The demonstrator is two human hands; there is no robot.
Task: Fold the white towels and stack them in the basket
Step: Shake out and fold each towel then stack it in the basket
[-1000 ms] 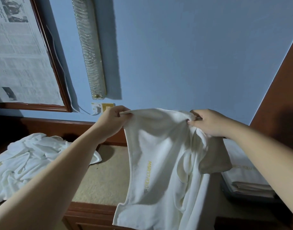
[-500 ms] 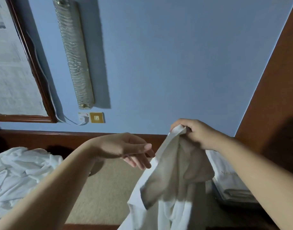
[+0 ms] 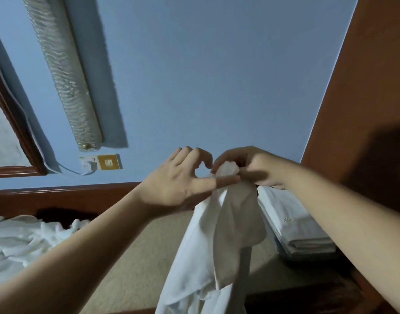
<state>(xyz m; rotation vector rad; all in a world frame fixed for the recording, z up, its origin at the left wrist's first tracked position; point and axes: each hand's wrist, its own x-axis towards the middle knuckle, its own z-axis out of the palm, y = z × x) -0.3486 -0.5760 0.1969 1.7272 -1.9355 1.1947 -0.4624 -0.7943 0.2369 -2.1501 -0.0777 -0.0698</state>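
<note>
The white towel (image 3: 219, 243) is soft woven cloth, bunched at its top and hanging in long loose folds in front of the desk (image 3: 126, 275), whose surface is beige with a dark wood edge. The right hand (image 3: 251, 166) grasps the bunched top corner, fingers curled around the cloth. The left hand (image 3: 181, 180) is raised beside it, palm turned toward the camera, thumb extended across the cloth just below the right hand; its fingers are bent toward the corner, and whether they pinch the cloth cannot be told.

A crumpled pile of white towels (image 3: 20, 241) lies at the left of the desk. At the right, flat folded towels (image 3: 294, 225) are stacked in a dark basket (image 3: 307, 257); the right forearm hides part of the stack. Behind, a blue wall carries a ribbed glass lamp (image 3: 65, 80), a brass switch plate (image 3: 108, 162) and a wood picture frame (image 3: 13, 123). A wood panel (image 3: 364, 87) stands at the right.
</note>
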